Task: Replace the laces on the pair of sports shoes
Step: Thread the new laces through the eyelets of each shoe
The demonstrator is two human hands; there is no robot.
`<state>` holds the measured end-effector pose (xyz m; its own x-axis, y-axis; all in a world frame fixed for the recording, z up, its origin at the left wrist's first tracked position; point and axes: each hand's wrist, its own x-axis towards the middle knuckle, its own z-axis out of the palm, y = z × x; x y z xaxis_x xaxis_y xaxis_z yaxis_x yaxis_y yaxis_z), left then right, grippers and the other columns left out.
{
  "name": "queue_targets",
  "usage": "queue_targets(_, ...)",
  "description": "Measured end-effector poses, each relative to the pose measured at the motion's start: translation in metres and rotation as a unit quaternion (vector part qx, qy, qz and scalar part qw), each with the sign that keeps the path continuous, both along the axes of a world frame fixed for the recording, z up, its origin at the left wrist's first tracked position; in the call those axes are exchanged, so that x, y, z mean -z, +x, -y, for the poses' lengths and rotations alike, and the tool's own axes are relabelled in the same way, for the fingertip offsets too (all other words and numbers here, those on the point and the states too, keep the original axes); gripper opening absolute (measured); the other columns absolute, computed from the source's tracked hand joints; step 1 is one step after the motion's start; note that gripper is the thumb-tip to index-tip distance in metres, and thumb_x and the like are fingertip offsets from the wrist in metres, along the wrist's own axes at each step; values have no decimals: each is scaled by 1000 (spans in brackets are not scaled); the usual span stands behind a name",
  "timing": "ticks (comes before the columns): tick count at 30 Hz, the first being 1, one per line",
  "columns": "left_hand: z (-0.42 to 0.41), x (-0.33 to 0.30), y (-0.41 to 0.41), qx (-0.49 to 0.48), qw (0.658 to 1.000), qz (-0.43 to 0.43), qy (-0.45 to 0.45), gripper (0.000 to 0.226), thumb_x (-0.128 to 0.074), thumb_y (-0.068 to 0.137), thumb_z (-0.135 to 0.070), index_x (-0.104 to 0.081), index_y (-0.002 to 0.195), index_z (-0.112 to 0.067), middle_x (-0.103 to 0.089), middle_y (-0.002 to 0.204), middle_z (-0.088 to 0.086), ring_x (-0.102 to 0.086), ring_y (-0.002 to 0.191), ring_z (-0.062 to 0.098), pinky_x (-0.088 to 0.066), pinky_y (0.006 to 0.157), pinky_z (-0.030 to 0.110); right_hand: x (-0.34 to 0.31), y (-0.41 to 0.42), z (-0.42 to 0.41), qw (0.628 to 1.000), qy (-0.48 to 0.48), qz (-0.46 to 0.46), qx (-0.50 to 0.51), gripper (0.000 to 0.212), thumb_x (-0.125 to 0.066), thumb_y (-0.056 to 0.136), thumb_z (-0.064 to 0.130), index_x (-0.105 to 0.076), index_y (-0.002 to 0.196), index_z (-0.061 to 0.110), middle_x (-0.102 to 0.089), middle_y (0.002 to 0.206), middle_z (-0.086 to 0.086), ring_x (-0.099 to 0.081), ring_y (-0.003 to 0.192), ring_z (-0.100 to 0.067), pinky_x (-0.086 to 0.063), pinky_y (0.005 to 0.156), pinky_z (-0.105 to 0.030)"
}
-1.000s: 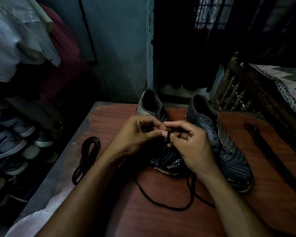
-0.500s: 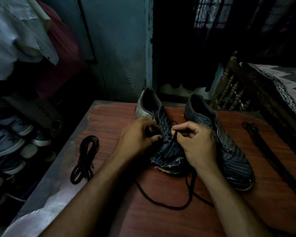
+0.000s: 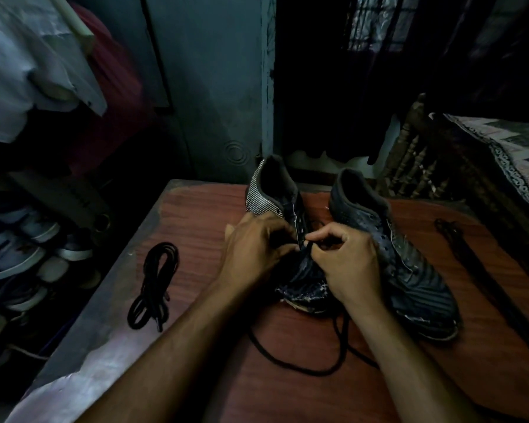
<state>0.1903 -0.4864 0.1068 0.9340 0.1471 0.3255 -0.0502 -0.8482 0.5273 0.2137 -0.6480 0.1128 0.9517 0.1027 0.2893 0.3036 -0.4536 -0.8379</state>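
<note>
The room is dim, so the small holes on the left shoe (image 3: 290,227) are hard to make out, and your hands are hiding the middle of it. Your left hand (image 3: 254,248) is resting on the left side of that shoe with its fingers curled in, but you cannot tell from here if they are pinching anything. Your right hand (image 3: 345,264) is sitting on the right side of the same shoe, and its fingers are pinching the black lace (image 3: 308,248) right over the shoe's tongue. The rest of that lace is trailing off the toe of the shoe and looping on the table (image 3: 202,227) toward you. Half a second ago your right hand was holding the lace up a bit higher; now it is lower and closer to the shoe, and your left hand is lying nearer to it. The right shoe (image 3: 409,264) is standing just beside the left shoe, on its right. A bundled spare lace (image 3: 153,288) is lying well to the left of the left shoe. Another dark lace (image 3: 458,239) is lying far to its right, partly lost in shadow. Shoes on a rack (image 3: 28,254) are sitting off the table's left edge, cut off and blurry.
</note>
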Motion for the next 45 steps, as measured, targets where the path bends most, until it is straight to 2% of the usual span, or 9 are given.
queue_targets(8, 0, 3, 2, 39, 998, 30, -42, 24, -72, 79, -51, -65, 101, -46, -65, 98, -22, -57, 98, 12, -45, 88, 51, 3, 1, -1, 1000, 23, 13, 16, 24, -81, 75, 7, -70, 69, 27, -68, 66, 14, -63, 62, -1, -51, 58, -25)
queue_targets(14, 2, 4, 1, 25, 999, 21, -27, 21, -82, 81, -31, -68, 95, -40, -63, 102, -20, -57, 105, 10, -41, 90, 47, 3, 5, 3, 999, -17, -31, 1, 20, -81, 71, 11, -69, 66, 27, -63, 52, 3, -46, 38, -6, -36, 42, -25)
queue_targets(18, 1, 8, 4, 36, 998, 34, -47, 28, -83, 79, -37, -65, 99, -44, -65, 98, -21, -59, 102, 9, -45, 88, 51, 5, 4, 1, 999, -7, -19, 26, 23, -85, 69, 12, -67, 66, 27, -66, 60, 7, -61, 53, -13, -53, 50, -36)
queue_targets(24, 0, 10, 5, 51, 997, 32, -57, 28, -81, 80, -44, -66, 104, -46, -61, 91, -24, -60, 98, 8, -48, 86, 54, 5, 6, 4, 999, -12, -29, 26, 22, -86, 74, 17, -71, 67, 33, -69, 64, 11, -65, 58, -11, -56, 55, -37)
queue_targets(27, -1, 9, 4, 55, 998, 13, -37, 14, -77, 86, -43, -72, 98, -43, -61, 93, -22, -55, 100, 8, -42, 91, 48, 4, 7, 6, 1000, -4, -28, 9, 23, -84, 78, 16, -75, 71, 35, -71, 71, 14, -65, 63, -3, -55, 60, -31)
queue_targets(32, 2, 5, 2, 51, 998, -6, -39, 6, -73, 89, -42, -67, 90, -40, -60, 95, -21, -50, 100, 3, -28, 86, 36, 0, 5, 8, 999, 3, -9, -32, 13, -85, 78, 15, -79, 77, 26, -66, 81, 14, -61, 76, 3, -41, 63, -6)
queue_targets(35, 1, 9, 5, 44, 998, 11, -40, 7, -69, 90, -42, -64, 92, -37, -59, 92, -20, -56, 97, 5, -37, 84, 39, -3, 4, 8, 999, -1, -22, -38, 10, -86, 76, 25, -78, 79, 28, -65, 82, 14, -61, 76, 4, -40, 62, -7)
queue_targets(41, -2, 2, 1, 8, 963, 29, -269, 9, -62, 92, -16, -58, 85, -20, -71, 87, -2, -65, 77, 16, -55, 78, 46, -4, 3, 7, 992, 17, -71, -102, 52, -91, 58, 46, -69, 103, 33, -61, 98, 9, -64, 90, -8, -58, 81, -27)
queue_targets(45, -2, -12, 2, -15, 853, 23, -522, 9, -52, 96, -6, -54, 87, -9, -78, 92, 11, -70, 75, 21, -58, 75, 43, -6, 1, 10, 991, -19, -67, -117, 53, -92, 59, 49, -66, 104, 36, -58, 102, 12, -62, 97, -7, -56, 85, -24)
